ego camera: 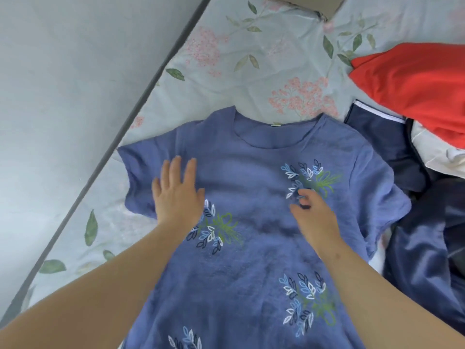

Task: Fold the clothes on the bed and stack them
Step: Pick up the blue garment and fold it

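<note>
A blue short-sleeved shirt (pixel 251 187) with leaf prints lies spread flat, front up, on the floral bedsheet (pixel 226 59), its neckline pointing away from me. My left hand (pixel 176 195) lies flat on the shirt's left chest, fingers straight and spread. My right hand (pixel 312 215) rests on the right chest by a leaf print, fingers loosely curled; whether they pinch the cloth is blurred.
A pile of dark navy garments (pixel 427 248) lies at the right, touching the shirt's right sleeve. A red garment (pixel 415 81) and white cloth (pixel 442 157) lie beyond it. The bed's grey edge (pixel 125 129) runs diagonally along the wall at left. A tan item (pixel 302 3) sits at the top.
</note>
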Tool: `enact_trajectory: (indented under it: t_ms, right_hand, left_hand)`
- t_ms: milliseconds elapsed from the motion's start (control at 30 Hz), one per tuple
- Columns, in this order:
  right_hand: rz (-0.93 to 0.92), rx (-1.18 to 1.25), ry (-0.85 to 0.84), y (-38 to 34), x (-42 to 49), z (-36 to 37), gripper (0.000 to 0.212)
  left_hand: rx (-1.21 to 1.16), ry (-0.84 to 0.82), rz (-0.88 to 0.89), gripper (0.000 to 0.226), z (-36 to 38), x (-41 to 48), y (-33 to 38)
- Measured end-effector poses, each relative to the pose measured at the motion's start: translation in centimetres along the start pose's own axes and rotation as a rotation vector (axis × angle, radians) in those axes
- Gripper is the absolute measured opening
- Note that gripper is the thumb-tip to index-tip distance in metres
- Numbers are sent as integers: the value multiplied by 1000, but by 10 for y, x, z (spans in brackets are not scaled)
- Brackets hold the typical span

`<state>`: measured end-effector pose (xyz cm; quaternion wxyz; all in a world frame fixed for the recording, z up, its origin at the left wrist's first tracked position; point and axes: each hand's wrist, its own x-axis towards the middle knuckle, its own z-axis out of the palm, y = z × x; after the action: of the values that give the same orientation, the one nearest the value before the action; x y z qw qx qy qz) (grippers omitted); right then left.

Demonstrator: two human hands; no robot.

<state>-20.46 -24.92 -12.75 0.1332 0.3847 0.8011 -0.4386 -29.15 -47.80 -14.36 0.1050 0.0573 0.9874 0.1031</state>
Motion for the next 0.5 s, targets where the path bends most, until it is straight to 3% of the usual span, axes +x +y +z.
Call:
enact_trajectory:
  t_ms: [133,233,400,500]
  right_hand:
    - [157,4,317,42,4,-51,27]
    - [318,114,425,72,10,-83,28]
    - [507,193,416,99,31,-104,54]
    - [436,191,299,101,40,-104,52]
  left_hand:
    - [78,-211,282,65,24,-23,77]
    - [89,-381,325,69,43,-35,123]
    - [169,-489,249,82,65,-41,155]
    - [241,-511,243,87,69,-37,158]
